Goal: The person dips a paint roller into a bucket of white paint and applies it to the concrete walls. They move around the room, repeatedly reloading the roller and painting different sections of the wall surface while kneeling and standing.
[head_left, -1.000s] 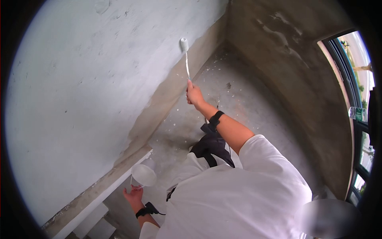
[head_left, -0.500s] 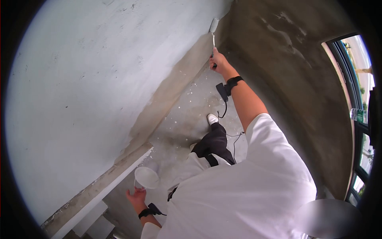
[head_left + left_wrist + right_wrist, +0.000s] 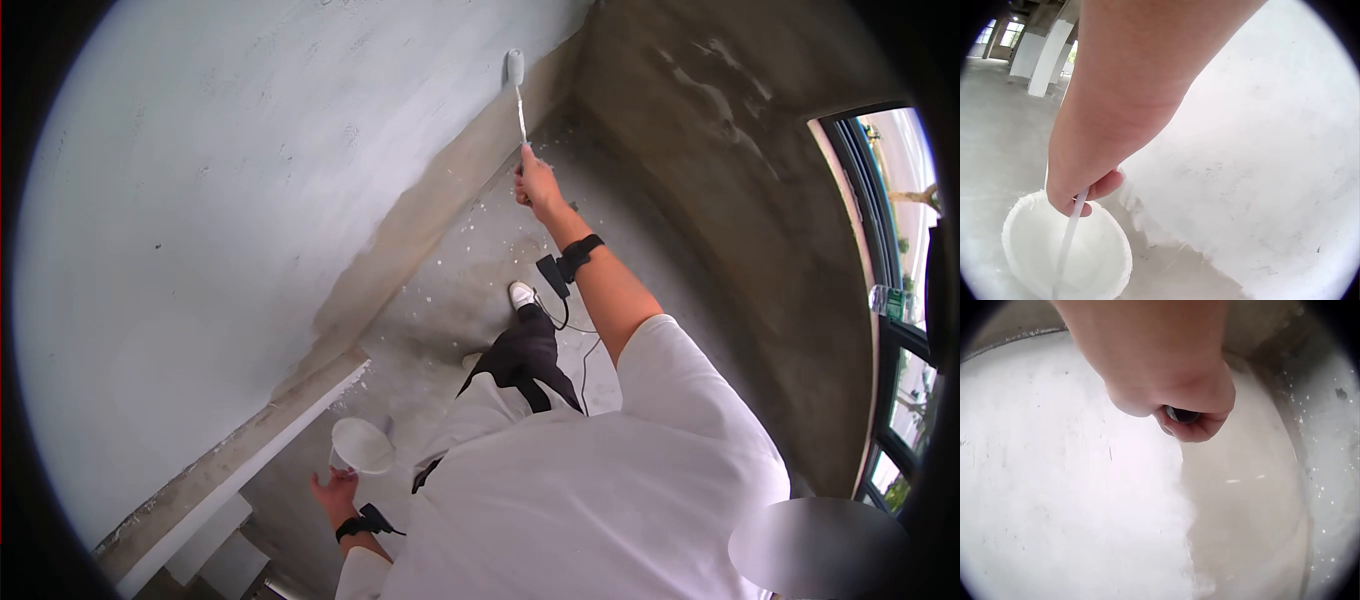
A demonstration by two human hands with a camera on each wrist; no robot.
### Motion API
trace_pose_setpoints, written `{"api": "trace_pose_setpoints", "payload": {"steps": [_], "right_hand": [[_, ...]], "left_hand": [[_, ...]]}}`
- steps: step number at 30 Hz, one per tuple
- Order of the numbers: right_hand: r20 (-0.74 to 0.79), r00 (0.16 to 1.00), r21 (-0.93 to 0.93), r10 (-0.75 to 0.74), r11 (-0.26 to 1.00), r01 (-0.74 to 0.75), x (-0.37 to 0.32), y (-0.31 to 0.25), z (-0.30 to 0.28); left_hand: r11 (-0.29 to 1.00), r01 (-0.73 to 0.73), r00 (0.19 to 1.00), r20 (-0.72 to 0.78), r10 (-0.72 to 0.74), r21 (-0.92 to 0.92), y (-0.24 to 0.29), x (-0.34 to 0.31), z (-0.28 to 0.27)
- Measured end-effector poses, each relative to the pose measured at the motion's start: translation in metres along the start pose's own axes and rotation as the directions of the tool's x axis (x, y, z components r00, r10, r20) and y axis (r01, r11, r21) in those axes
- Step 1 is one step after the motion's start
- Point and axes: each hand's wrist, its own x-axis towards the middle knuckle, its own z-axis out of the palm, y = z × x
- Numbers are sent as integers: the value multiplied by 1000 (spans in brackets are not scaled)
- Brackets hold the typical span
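My right hand [image 3: 538, 185] grips a paint roller by its handle [image 3: 1182, 414], the fingers curled round it in the right wrist view. The roller's pale sleeve [image 3: 515, 67] lies at the white wall near the lower border of the paint, close to the corner. Low on the left, my left hand [image 3: 338, 490] holds a white bucket [image 3: 1010, 231] by its thin handle [image 3: 1069, 240], which passes through the curled fingers. White paint coats the bucket's rim and inside.
Bare grey-brown plaster [image 3: 400, 240] runs along the wall's foot. A white-sided ledge [image 3: 250, 480] juts out at lower left. The concrete floor [image 3: 440, 270] is speckled with paint. On the right are a brown wall [image 3: 700, 170] and a window [image 3: 905, 330]. A cable [image 3: 588, 370] hangs beside my legs.
The roller first went up and right along the wall toward the corner, then came back a little left. The left hand and bucket stayed in nearly the same place.
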Motion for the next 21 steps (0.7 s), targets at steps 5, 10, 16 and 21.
{"api": "trace_pose_setpoints", "payload": {"steps": [5,10,16,21], "right_hand": [[-39,999,151,38,988,-31,19,-3,32],[-60,996,-44,-66,997,64,-36,110,101],[127,982,-498,-139,848,184,-100,221,99],[-53,987,-443,-151,889,112,-76,164,86]], "left_hand": [[993,-42,999,-23,40,-110,0,-12,-15],[991,-69,997,-47,64,-110,6,-15,-34],[994,-56,992,-118,45,-95,29,15,-64],[999,15,988,-152,-20,-35,48,56,-73]]}}
